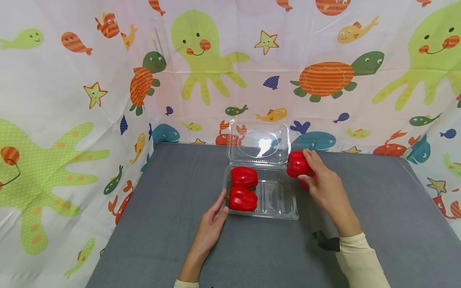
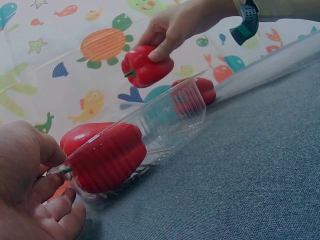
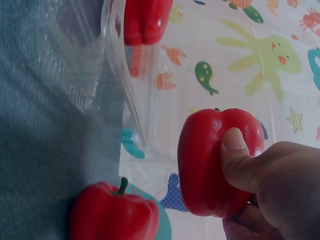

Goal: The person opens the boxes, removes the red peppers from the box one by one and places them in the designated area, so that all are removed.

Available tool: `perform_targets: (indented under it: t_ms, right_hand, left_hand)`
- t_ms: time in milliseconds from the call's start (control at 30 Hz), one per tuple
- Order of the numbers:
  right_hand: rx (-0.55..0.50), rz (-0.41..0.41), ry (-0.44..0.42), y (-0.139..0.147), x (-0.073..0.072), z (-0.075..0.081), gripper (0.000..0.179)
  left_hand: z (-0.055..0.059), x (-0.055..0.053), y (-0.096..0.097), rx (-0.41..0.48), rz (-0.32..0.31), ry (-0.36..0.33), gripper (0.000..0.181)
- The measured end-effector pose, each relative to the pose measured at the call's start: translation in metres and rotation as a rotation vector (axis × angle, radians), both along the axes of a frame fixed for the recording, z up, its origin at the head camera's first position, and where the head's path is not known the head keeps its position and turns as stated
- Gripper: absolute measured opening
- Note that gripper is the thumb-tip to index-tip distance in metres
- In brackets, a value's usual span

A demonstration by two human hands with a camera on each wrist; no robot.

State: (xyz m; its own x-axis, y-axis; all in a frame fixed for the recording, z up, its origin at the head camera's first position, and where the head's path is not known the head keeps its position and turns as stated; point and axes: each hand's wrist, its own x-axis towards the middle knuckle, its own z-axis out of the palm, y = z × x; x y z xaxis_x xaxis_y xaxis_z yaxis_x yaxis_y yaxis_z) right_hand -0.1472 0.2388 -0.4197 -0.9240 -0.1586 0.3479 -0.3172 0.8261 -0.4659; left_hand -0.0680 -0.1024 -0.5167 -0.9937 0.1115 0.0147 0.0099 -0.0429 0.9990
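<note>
My right hand (image 1: 325,184) grips a red bell pepper (image 1: 298,164) between thumb and fingers, holding it up over the right side of a clear plastic clamshell container (image 1: 272,216). Its green stem points left. Two more red bell peppers, a rear one (image 1: 244,177) and a front one (image 1: 243,199), lie side by side in the container's left half. At the container's left end, my left hand (image 1: 214,220) holds the rim, the plastic edge passing between its fingers in the left wrist view. A fourth bell pepper (image 3: 114,212) sits outside the container to the right, partly hidden under my right hand in the head view.
The container's hinged lid (image 1: 258,143) stands open at the back, tilted toward a curtain (image 1: 223,36) printed with sea animals. Grey cloth (image 1: 173,208) covers the table. A dark strap (image 1: 325,241) is around my right wrist.
</note>
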Motion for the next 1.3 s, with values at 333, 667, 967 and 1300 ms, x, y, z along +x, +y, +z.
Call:
perform_targets:
  t_ms: [333, 667, 967, 1300]
  right_hand:
    - [-0.015, -0.043, -0.006, 0.024, 0.002, 0.002, 0.092]
    - [-0.024, -0.073, -0.016, 0.045, 0.005, 0.001, 0.092]
    - [-0.010, -0.118, -0.028, 0.060, 0.005, 0.000, 0.092]
    - [-0.016, -0.157, -0.067, 0.079, 0.009, -0.001, 0.090]
  left_hand:
    - [-0.001, 0.000, 0.000, 0.009, -0.013, 0.009, 0.055]
    - [-0.002, 0.001, -0.001, 0.007, -0.014, 0.002, 0.055]
    - [-0.001, 0.001, 0.000, 0.000, -0.012, 0.008, 0.055]
    - [0.000, 0.001, -0.001, 0.003, -0.010, -0.011, 0.055]
